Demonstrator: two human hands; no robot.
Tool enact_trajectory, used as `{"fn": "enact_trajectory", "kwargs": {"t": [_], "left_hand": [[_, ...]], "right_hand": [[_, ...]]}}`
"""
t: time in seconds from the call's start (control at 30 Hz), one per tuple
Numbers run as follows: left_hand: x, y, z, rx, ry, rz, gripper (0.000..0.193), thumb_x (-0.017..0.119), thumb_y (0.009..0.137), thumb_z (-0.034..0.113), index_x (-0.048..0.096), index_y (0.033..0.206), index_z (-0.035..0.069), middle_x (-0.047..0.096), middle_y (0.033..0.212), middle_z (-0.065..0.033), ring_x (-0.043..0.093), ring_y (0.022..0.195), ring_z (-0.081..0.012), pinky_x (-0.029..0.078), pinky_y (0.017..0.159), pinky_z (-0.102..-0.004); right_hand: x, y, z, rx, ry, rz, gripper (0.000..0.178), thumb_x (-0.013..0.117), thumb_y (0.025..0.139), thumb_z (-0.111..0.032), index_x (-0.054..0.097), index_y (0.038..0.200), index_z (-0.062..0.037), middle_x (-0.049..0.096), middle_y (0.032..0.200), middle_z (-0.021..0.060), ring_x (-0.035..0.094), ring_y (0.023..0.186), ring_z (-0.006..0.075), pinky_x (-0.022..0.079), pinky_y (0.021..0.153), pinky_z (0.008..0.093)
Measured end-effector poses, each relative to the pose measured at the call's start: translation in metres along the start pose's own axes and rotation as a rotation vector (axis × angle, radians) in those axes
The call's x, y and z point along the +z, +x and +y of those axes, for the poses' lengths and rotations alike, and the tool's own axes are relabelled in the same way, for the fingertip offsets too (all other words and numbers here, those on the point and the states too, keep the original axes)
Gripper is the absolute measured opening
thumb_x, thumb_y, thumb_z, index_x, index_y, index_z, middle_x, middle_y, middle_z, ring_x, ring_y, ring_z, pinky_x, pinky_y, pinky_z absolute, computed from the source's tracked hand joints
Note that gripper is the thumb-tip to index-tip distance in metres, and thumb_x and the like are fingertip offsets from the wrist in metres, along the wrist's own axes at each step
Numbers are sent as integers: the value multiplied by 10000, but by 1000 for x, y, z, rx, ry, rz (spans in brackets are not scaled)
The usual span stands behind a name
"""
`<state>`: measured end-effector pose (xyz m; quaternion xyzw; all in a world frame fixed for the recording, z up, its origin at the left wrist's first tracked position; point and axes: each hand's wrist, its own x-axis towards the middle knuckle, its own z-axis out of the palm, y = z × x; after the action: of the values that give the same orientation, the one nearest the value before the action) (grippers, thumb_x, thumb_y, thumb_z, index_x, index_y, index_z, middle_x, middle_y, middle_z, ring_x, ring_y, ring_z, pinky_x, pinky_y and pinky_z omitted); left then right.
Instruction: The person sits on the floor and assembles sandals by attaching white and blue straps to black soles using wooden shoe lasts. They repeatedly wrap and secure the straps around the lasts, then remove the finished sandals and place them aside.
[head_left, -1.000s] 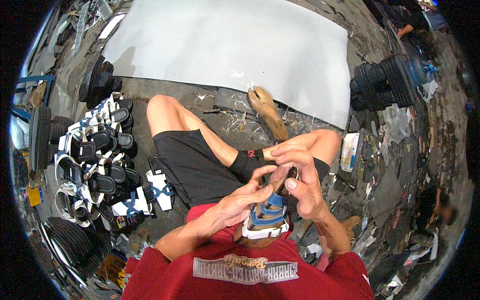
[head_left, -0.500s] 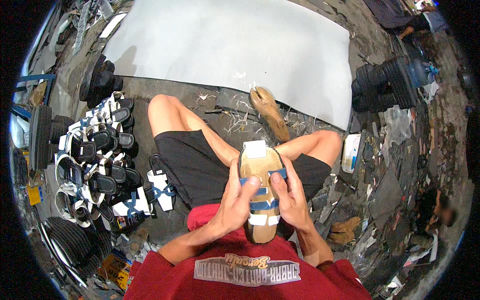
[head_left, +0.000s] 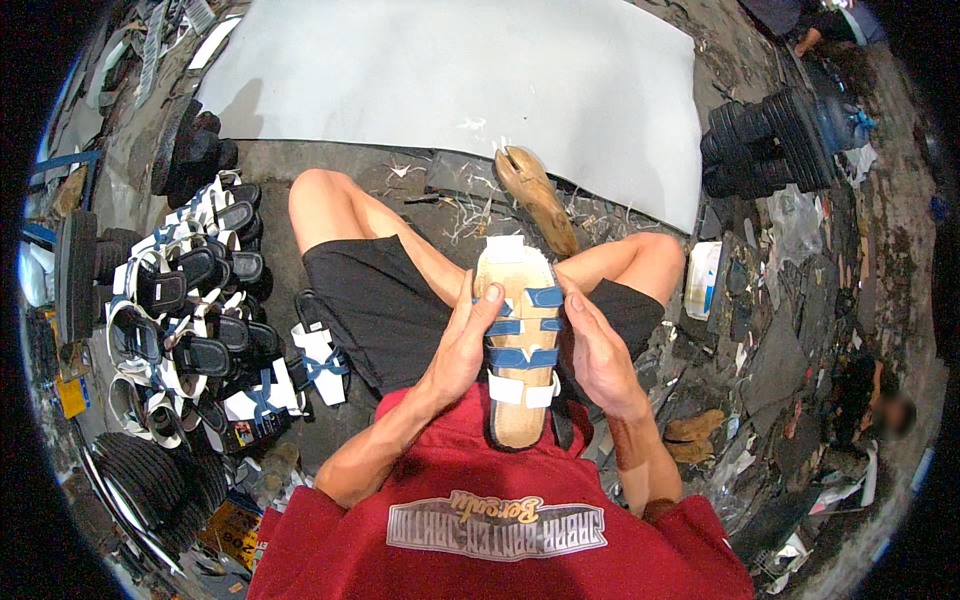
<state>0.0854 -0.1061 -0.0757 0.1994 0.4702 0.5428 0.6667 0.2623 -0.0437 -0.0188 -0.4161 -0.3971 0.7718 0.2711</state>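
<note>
In front of my lap is a sandal sole point(head_left: 516, 300), tan side up, with blue and white strap ends folded across it and a white tab at its far end. My left hand point(head_left: 462, 345) grips its left edge, thumb lying on the surface near a blue strap. My right hand point(head_left: 603, 360) is beside the right edge, fingers stretched out; its fingertips are close to the sole, and I cannot tell whether they touch. The sole's underside is hidden. Beyond it, a foot-shaped wooden block point(head_left: 537, 200) with a notched end lies on the floor.
A large pale sheet point(head_left: 440, 75) covers the floor ahead. To my left are rows of strapped sandals point(head_left: 185, 310) and loose white-and-blue uppers point(head_left: 322, 362). Black soles point(head_left: 765, 145) are stacked at the far right, above scattered scraps point(head_left: 690, 370) and a white container point(head_left: 704, 280).
The sole has moved slightly away from me and stands straighter. My right hand has come off its surface to the right side, while my left hand still grips the left edge.
</note>
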Motion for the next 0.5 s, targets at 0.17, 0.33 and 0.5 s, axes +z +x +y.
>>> {"fn": "enact_trajectory", "kwargs": {"t": [0.17,0.33,0.5], "left_hand": [[-2,2,0,-17,-107,10,619,480,1162,427,368,1617,22,554,1495,-132,516,1380,-204,374,1207,-346],[-5,1,-7,-28,-135,38,660,520,1142,409,330,1633,10,531,1501,-133,488,1416,-227,361,1226,-360],[-20,-15,-5,-21,-6,-200,945,737,1027,271,129,1706,23,444,1566,-155,406,1504,-263,329,1265,-406]], "right_hand": [[-14,-5,18,18,-127,-102,686,411,1177,-347,234,1684,78,367,1713,178,310,1597,242,204,1312,353],[-12,-19,16,48,-257,-208,846,534,1112,-300,56,1721,40,224,1768,202,269,1602,260,250,1289,370],[-29,-26,26,35,-205,-316,928,604,1069,-244,6,1721,41,173,1784,214,211,1629,279,227,1301,385]]}}
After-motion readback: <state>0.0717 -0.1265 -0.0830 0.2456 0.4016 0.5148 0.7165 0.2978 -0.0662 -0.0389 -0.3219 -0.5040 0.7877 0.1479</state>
